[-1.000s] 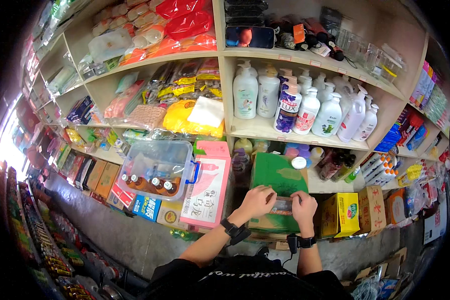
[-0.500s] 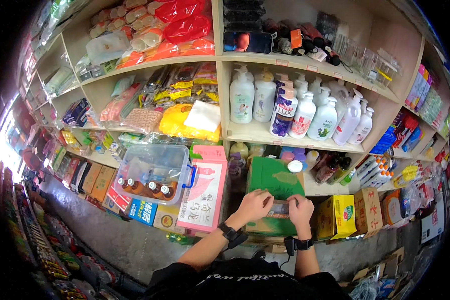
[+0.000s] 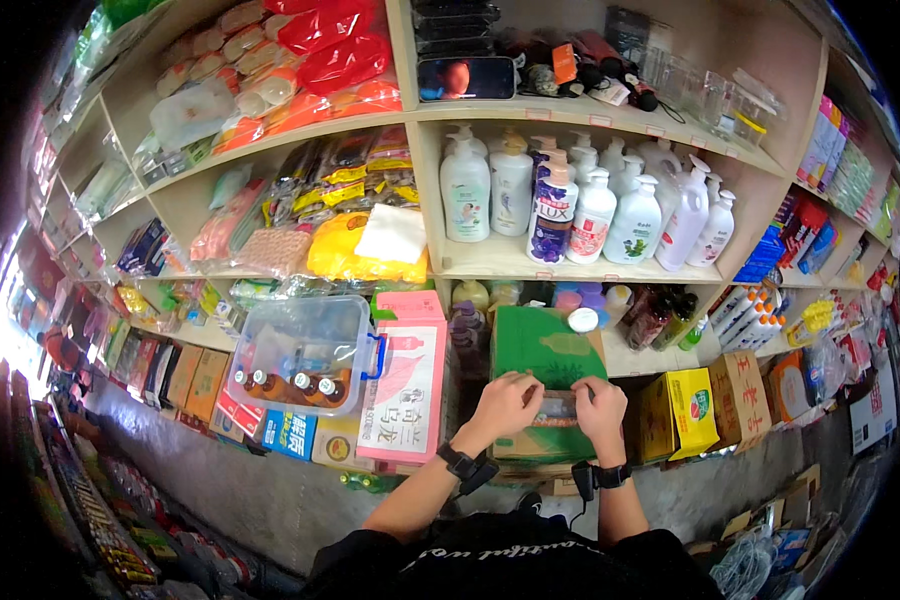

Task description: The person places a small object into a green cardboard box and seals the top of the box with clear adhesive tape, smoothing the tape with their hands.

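Over a green cardboard box (image 3: 550, 345), a small, flat see-through packet (image 3: 558, 408) with brownish contents lies between my two hands. My left hand (image 3: 508, 405) is closed on its left end, thumb and fingertips pinched together. At the other end my right hand (image 3: 600, 408) pinches in the same way, its fingers curled. The packet's exact kind is too small to make out. A round white lid or jar (image 3: 582, 320) sits at the box's far right corner.
Left of the box stand a pink and white carton (image 3: 402, 395) and a clear plastic bin (image 3: 305, 325) holding brown bottles (image 3: 320, 385). Pump bottles (image 3: 633, 222) line the shelf ahead. A yellow box (image 3: 692, 410) is at the right. A phone (image 3: 467, 78) leans on the upper shelf.
The whole view has shifted slightly, with the shelves a little further left. Both hands keep their pinch on the packet, almost unmoved.
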`<state>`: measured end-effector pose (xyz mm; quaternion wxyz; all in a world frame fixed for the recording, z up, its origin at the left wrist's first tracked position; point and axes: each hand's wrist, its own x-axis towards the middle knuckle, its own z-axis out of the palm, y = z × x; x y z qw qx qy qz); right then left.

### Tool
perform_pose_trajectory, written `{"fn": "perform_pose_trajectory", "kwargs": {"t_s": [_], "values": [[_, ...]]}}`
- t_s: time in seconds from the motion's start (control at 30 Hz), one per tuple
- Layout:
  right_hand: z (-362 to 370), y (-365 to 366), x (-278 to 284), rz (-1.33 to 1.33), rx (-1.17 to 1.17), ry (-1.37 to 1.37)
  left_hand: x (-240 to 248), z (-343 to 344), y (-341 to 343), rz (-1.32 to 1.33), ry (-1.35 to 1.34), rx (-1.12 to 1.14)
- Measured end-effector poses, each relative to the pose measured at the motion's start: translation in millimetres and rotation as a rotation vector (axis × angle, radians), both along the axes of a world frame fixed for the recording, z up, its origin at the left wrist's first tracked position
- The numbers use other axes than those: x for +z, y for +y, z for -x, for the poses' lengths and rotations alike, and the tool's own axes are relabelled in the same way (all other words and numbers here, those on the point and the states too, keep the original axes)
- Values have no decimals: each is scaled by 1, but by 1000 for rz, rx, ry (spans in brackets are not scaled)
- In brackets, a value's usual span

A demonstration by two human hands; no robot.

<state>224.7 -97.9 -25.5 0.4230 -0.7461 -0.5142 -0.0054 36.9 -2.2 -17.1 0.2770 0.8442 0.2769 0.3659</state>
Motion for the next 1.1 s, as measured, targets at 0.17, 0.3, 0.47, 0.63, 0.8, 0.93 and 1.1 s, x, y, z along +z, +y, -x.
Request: {"fn": "perform_pose_trajectory", "kwargs": {"t_s": [0.17,0.3,0.47,0.63,0.8,0.93,1.1], "values": [[-4,0,-2,-7,-50,-31,-1,-7,4,-20,-9,-57],[-20,-11,3,105,-142,-74,2,-34,6,7,18,-88],[11,31,-9,13,-50,-36,-14,6,24,131,61,-14],[8,0,-12,-23,-102,-2,-17,-5,6,63,83,-93],[10,6,-16,-85,-114,-1,-4,-5,4,172,119,-78],[5,8,-19,-83,-129,-7,-12,-8,12,143,95,-92],[7,23,-7,-87,-92,-22,-6,-5,25,65,71,-51]]}}
